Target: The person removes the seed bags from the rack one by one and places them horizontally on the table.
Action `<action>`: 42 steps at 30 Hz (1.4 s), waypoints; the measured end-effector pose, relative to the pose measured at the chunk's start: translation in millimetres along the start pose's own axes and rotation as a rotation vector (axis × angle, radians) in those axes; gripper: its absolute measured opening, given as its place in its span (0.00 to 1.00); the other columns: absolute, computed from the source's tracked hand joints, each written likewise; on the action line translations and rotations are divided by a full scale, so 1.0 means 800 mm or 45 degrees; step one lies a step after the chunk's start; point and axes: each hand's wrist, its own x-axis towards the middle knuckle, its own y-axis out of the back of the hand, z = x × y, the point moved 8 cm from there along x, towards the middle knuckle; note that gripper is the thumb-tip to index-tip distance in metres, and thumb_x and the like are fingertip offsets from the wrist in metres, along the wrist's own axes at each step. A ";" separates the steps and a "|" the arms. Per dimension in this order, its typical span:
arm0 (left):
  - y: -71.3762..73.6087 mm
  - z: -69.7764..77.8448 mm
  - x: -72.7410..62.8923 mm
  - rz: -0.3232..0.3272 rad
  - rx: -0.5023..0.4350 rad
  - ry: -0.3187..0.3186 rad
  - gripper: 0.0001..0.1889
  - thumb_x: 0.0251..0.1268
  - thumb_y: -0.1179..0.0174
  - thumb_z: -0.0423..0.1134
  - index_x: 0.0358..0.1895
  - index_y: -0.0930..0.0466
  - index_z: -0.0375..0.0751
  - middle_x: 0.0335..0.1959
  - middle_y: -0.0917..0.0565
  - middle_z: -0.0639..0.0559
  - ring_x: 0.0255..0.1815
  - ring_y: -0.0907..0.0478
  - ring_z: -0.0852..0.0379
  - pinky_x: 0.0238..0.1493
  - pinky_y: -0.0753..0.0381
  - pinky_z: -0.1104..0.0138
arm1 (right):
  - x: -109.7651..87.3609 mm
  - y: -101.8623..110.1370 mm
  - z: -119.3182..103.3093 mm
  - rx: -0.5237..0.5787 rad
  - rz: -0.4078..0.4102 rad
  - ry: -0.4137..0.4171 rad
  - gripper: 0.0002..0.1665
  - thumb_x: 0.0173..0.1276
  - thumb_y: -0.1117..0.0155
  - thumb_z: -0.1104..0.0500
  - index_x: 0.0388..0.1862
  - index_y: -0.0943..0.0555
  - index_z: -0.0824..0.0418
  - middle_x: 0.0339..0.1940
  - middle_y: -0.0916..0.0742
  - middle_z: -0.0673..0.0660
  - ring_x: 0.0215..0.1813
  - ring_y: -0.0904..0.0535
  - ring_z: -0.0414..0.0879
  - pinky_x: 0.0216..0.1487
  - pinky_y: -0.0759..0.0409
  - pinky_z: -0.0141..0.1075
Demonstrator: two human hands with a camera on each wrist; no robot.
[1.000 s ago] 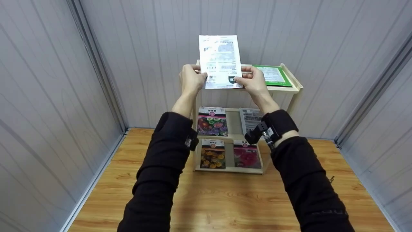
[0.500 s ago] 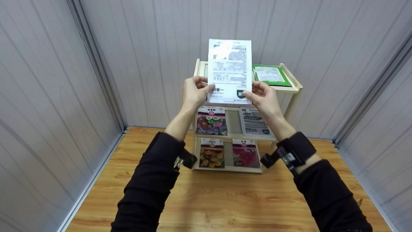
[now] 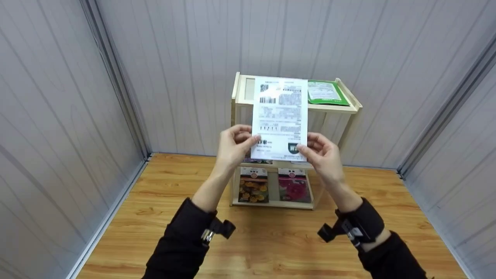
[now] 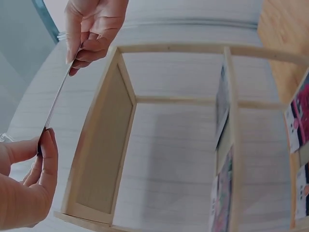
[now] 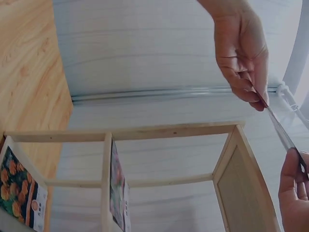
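A white seed packet [image 3: 279, 116], its printed back with a barcode facing me, is held upright between both hands. My left hand [image 3: 236, 149] pinches its lower left edge, thumb on the near face. On the opposite edge my right hand [image 3: 323, 157] does the same, its thumb beside a dark green logo. Seen edge-on, the packet is a thin strip in both wrist views. It overlaps the top and middle of a small wooden rack [image 3: 242, 102], hiding most of the middle shelf. Another packet, green with a white printed panel [image 3: 325, 92], lies on the top shelf at the right.
On the bottom shelf stand an orange-flower packet [image 3: 254, 186] and a pink-flower packet [image 3: 294, 186]. Pale panel walls [image 3: 186, 58] rise behind the rack and along both sides. The floor [image 3: 267, 240] is wood-patterned.
Both hands have come down and nearer with the packet, which has also shifted slightly right. It now covers the middle shelf's packets, and more of the top shelf shows at the left.
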 end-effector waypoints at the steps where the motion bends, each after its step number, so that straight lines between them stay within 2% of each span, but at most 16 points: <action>1: 0.000 -0.005 -0.004 -0.005 -0.017 0.006 0.12 0.50 0.40 0.24 0.40 0.25 0.30 0.28 0.19 0.42 0.28 0.23 0.53 0.32 0.20 0.67 | -0.005 0.002 0.002 0.004 0.010 0.007 0.16 0.56 0.45 0.77 0.45 0.30 0.75 0.34 0.19 0.62 0.34 0.21 0.47 0.38 0.21 0.34; 7: -0.008 -0.028 -0.025 -0.044 -0.054 0.013 0.12 0.49 0.39 0.24 0.40 0.25 0.28 0.28 0.19 0.43 0.27 0.23 0.55 0.31 0.20 0.67 | -0.029 0.014 0.020 0.001 0.054 0.005 0.16 0.56 0.46 0.79 0.45 0.30 0.77 0.32 0.20 0.61 0.33 0.22 0.46 0.38 0.21 0.35; 14: -0.014 -0.045 -0.046 -0.074 -0.053 -0.093 0.12 0.49 0.39 0.24 0.39 0.26 0.24 0.27 0.19 0.40 0.25 0.22 0.56 0.31 0.20 0.67 | -0.056 0.025 0.036 -0.020 0.071 0.034 0.17 0.55 0.44 0.78 0.45 0.31 0.80 0.32 0.20 0.59 0.32 0.23 0.45 0.36 0.21 0.31; 17: -0.014 -0.058 -0.055 -0.084 -0.068 -0.097 0.12 0.50 0.39 0.24 0.39 0.26 0.23 0.27 0.19 0.39 0.24 0.22 0.56 0.29 0.20 0.67 | -0.067 0.027 0.043 -0.011 0.074 0.042 0.17 0.54 0.42 0.77 0.44 0.31 0.80 0.31 0.20 0.58 0.32 0.23 0.44 0.35 0.22 0.30; 26: -0.009 -0.112 -0.080 -0.065 -0.136 -0.022 0.12 0.50 0.39 0.24 0.38 0.27 0.21 0.26 0.19 0.39 0.23 0.23 0.59 0.26 0.21 0.71 | -0.100 0.033 0.084 0.007 0.115 -0.063 0.18 0.54 0.41 0.75 0.45 0.30 0.79 0.32 0.20 0.58 0.32 0.23 0.44 0.34 0.22 0.29; 32: -0.010 -0.149 -0.098 -0.074 -0.187 0.076 0.12 0.50 0.40 0.24 0.39 0.27 0.21 0.26 0.19 0.39 0.24 0.22 0.59 0.28 0.20 0.69 | -0.122 0.036 0.113 0.032 0.113 -0.121 0.19 0.56 0.41 0.75 0.46 0.32 0.82 0.31 0.20 0.58 0.33 0.22 0.43 0.34 0.22 0.29; 34: -0.011 -0.159 -0.104 -0.081 -0.199 0.099 0.13 0.51 0.40 0.24 0.40 0.27 0.21 0.26 0.19 0.39 0.25 0.21 0.57 0.29 0.20 0.67 | -0.128 0.042 0.129 0.032 0.119 -0.114 0.20 0.56 0.40 0.73 0.46 0.32 0.83 0.31 0.20 0.60 0.33 0.22 0.44 0.33 0.22 0.29; 36: -0.012 -0.166 -0.109 -0.087 -0.211 0.113 0.13 0.51 0.40 0.25 0.40 0.27 0.21 0.26 0.19 0.39 0.25 0.21 0.56 0.29 0.19 0.65 | -0.133 0.042 0.134 0.114 0.070 -0.045 0.18 0.56 0.40 0.72 0.46 0.29 0.80 0.32 0.20 0.61 0.33 0.23 0.44 0.32 0.22 0.29; 37: -0.013 -0.170 -0.111 -0.088 -0.213 0.118 0.13 0.51 0.40 0.25 0.40 0.27 0.21 0.27 0.19 0.38 0.25 0.21 0.56 0.29 0.19 0.65 | -0.132 0.056 0.167 0.170 0.038 -0.004 0.18 0.57 0.40 0.71 0.46 0.28 0.77 0.32 0.20 0.61 0.33 0.23 0.44 0.32 0.22 0.28; 39: -0.013 -0.176 -0.114 -0.085 -0.216 0.113 0.12 0.51 0.40 0.24 0.40 0.27 0.21 0.27 0.19 0.37 0.25 0.21 0.56 0.29 0.19 0.65 | -0.132 0.082 0.224 0.190 0.012 0.040 0.18 0.57 0.40 0.70 0.48 0.27 0.73 0.34 0.20 0.63 0.34 0.22 0.47 0.33 0.21 0.30; 42: -0.012 -0.185 -0.119 -0.069 -0.196 0.105 0.12 0.51 0.40 0.24 0.39 0.27 0.21 0.26 0.19 0.37 0.25 0.21 0.55 0.29 0.19 0.66 | -0.132 0.126 0.321 0.171 0.043 0.055 0.20 0.58 0.40 0.71 0.50 0.27 0.69 0.37 0.20 0.66 0.35 0.22 0.51 0.32 0.21 0.33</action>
